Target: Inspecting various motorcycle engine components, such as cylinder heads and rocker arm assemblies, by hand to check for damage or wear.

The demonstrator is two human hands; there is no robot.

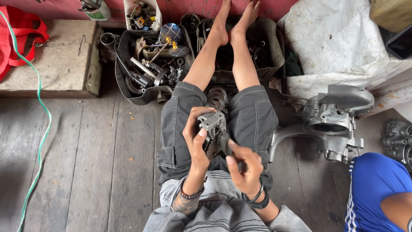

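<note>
On the far side, past the knees: a dark tub [128,81] crammed with metal parts — rods, gears, rings and a round mirror-like disc

Far right tub: a second dark tub [274,47] under the bare feet, its contents mostly hidden by the legs

Far wall: a white box [128,8] holding small coloured bits, cut off at the top edge

Part in hand: a small grey metal engine part [211,124], blocky, with a spring showing on its near side, held over the lap between the thighs

Left hand [195,135]: closed around the left side of the engine part, thumb pressed on its face

Right hand [244,165]: fingers pinched on a small dark piece [226,144] that sits against the near right of the part; what that piece is I cannot tell

Right of the legs: a large grey engine casing [332,120] on the plank floor [86,163]

Near right corner: another person's blue sleeve [373,189], cut off by the frame

Left: a red bag [19,34] on a wooden step — a green cord [40,141] trails down the floor
</note>
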